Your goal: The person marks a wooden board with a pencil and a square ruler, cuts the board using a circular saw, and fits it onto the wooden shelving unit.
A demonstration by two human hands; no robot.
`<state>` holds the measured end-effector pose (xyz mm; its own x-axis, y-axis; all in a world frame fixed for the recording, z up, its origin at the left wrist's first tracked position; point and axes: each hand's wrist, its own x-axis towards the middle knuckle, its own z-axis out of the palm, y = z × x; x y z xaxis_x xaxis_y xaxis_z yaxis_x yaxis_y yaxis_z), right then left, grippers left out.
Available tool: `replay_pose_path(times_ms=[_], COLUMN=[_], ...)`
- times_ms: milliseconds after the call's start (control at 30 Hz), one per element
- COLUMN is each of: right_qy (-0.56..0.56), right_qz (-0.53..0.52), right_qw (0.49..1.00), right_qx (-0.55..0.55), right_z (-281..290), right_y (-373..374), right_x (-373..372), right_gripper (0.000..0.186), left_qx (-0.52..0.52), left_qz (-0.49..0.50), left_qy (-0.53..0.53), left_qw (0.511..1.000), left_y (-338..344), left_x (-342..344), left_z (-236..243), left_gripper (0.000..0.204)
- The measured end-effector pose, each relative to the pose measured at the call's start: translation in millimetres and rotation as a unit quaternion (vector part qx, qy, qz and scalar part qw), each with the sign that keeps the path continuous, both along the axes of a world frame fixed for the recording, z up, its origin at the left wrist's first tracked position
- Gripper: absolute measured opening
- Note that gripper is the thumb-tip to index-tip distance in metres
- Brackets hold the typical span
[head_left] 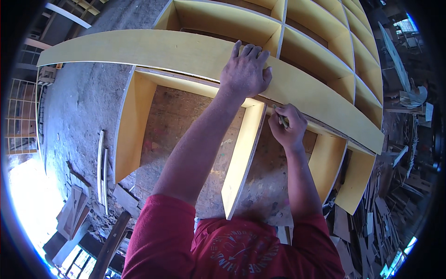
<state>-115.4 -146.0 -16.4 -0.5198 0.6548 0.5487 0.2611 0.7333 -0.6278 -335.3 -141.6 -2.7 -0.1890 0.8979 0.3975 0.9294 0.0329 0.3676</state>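
A long yellow wooden board [139, 49] lies crosswise over a yellow shelf frame [313, 46] with several square compartments. My left hand [245, 72] rests on top of the board near its middle, fingers spread toward the far edge and thumb out to the right. Just below the board's near edge, my right hand [290, 128] is closed around a pencil [281, 119], its tip close to the rail under the board. Between my forearms an upright yellow divider panel [242, 160] juts toward me from that rail.
More yellow panels stick out toward me at the left [132, 125] and right [327, 165]. They stand over a stained brown sheet [181, 121]. Two pale strips [102, 167] lie on the floor at left. Scrap wood [371, 228] is heaped at lower right.
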Motion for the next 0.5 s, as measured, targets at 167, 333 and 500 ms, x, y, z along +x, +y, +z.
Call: replay_pose_path(times_ms=[167,333,500], right_qy=[-0.015,-0.054,-0.065], right_qz=[0.02,0.015,0.023], right_qw=[0.999,0.998,0.997], right_qx=[0.023,0.026,0.04], right_z=[-0.6,-8.0,-7.4], right_y=[1.3,5.6,7.7], right_x=[-9.9,-15.7,-15.5], right_gripper=[0.022,0.021,0.02], left_qx=[0.003,0.0,0.002], left_qz=[-0.003,-0.002,-0.007], left_qy=[-0.005,0.0,-0.006], left_qw=[1.0,1.0,1.0], left_y=[0.6,0.0,1.1], left_x=[0.7,-0.1,-0.7], left_z=[1.1,-1.4,-1.2], left_gripper=[0.049,0.049,0.049])
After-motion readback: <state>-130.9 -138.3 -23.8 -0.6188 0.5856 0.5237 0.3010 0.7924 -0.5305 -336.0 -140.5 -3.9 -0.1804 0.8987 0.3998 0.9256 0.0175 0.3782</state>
